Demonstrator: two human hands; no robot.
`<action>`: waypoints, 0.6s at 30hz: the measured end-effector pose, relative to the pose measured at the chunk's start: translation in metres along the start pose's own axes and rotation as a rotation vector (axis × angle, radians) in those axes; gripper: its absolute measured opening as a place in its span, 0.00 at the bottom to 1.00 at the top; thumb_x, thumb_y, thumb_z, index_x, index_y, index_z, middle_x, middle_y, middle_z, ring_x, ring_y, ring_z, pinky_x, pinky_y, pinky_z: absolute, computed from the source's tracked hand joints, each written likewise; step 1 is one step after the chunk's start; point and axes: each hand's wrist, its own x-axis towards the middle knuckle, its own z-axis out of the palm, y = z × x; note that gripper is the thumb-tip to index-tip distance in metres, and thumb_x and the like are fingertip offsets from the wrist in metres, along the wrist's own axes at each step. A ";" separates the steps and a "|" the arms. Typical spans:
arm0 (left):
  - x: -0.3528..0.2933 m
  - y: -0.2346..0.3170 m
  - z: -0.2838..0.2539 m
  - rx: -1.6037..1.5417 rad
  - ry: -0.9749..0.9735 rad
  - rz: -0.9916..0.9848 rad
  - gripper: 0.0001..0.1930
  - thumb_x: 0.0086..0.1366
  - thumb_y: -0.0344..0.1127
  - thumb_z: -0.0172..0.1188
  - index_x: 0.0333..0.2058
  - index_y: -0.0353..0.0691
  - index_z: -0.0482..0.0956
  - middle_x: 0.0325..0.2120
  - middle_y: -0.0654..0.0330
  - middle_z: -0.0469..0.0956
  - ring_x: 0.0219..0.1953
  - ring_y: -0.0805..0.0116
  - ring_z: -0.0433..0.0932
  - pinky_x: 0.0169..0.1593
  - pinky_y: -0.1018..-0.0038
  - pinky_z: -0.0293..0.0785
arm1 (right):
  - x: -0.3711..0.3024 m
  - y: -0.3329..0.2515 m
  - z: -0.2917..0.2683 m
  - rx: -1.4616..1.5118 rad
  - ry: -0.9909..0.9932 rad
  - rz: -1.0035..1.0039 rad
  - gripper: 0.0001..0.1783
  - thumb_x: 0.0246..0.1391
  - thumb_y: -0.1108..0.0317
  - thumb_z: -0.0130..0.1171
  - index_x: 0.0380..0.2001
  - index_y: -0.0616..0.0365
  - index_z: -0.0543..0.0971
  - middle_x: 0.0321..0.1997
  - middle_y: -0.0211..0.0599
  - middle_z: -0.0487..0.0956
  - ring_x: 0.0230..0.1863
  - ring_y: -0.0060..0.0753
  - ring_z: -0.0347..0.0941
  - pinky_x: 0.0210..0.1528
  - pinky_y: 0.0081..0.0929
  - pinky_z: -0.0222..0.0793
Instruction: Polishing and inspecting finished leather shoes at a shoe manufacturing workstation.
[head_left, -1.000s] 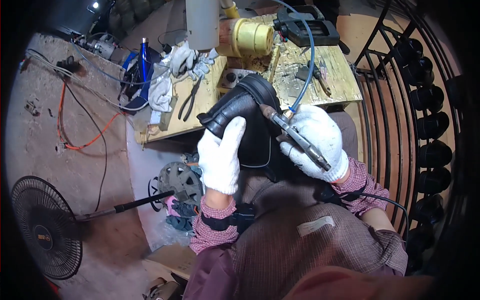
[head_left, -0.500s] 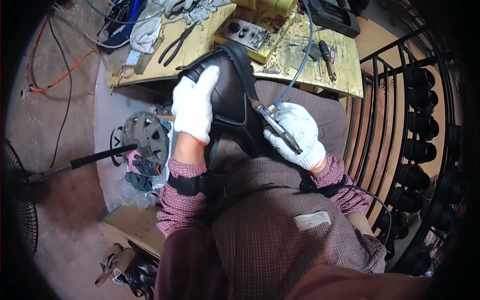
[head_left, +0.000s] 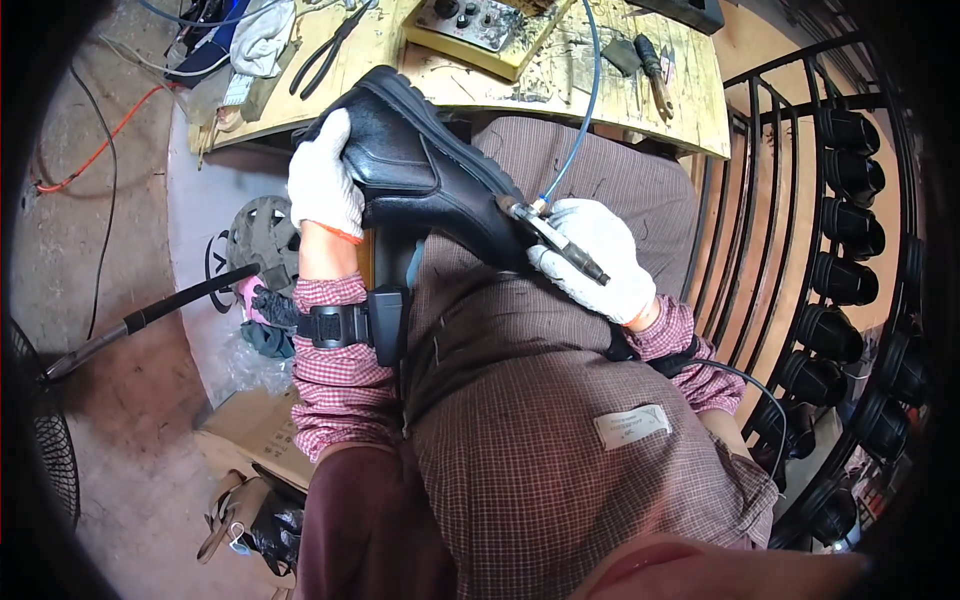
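Note:
A black leather shoe (head_left: 400, 165) with a chunky sole lies slanted above my lap, its sole edge facing up and to the right. My left hand (head_left: 325, 185), in a white knit glove, is closed around the shoe's left side, thumb on the upper. My right hand (head_left: 600, 255), also gloved in white, is wrapped around a slim metal air tool (head_left: 560, 242) fed by a blue hose (head_left: 583, 140). The tool's nozzle end is close to the shoe's lower right end; whether they touch I cannot tell.
A yellow worktable (head_left: 470, 80) ahead carries pliers (head_left: 328, 55), a control box (head_left: 470, 22) and a brush (head_left: 655, 80). Black shoes (head_left: 845, 230) fill a metal rack (head_left: 765, 170) on the right. At left are a hubcap-like disc (head_left: 262, 240), a cardboard box (head_left: 255, 430) and a fan (head_left: 55, 450).
My left hand has shifted left and turned the shoe from steep to more slanted. My right hand keeps the air tool near the shoe. The whole view has shifted slightly.

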 end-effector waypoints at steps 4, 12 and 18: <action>-0.006 -0.002 -0.012 -0.235 -0.001 -0.146 0.18 0.69 0.37 0.58 0.53 0.31 0.77 0.45 0.47 0.83 0.44 0.50 0.84 0.50 0.53 0.83 | -0.009 -0.006 -0.005 0.056 -0.033 0.076 0.15 0.44 0.75 0.72 0.38 0.52 0.85 0.31 0.41 0.79 0.32 0.43 0.77 0.40 0.44 0.78; 0.033 -0.053 -0.097 -0.311 0.138 -0.459 0.20 0.71 0.43 0.57 0.54 0.36 0.77 0.51 0.51 0.81 0.51 0.45 0.80 0.56 0.44 0.77 | -0.015 -0.001 0.002 0.135 -0.060 0.205 0.11 0.45 0.69 0.73 0.33 0.57 0.84 0.32 0.38 0.81 0.35 0.41 0.79 0.49 0.40 0.75; 0.068 -0.086 -0.134 -0.256 0.193 -0.613 0.21 0.71 0.48 0.59 0.51 0.36 0.79 0.51 0.53 0.81 0.53 0.49 0.79 0.60 0.50 0.74 | -0.022 0.003 0.012 0.125 -0.104 0.214 0.14 0.48 0.66 0.71 0.39 0.56 0.84 0.38 0.39 0.83 0.44 0.42 0.80 0.54 0.39 0.74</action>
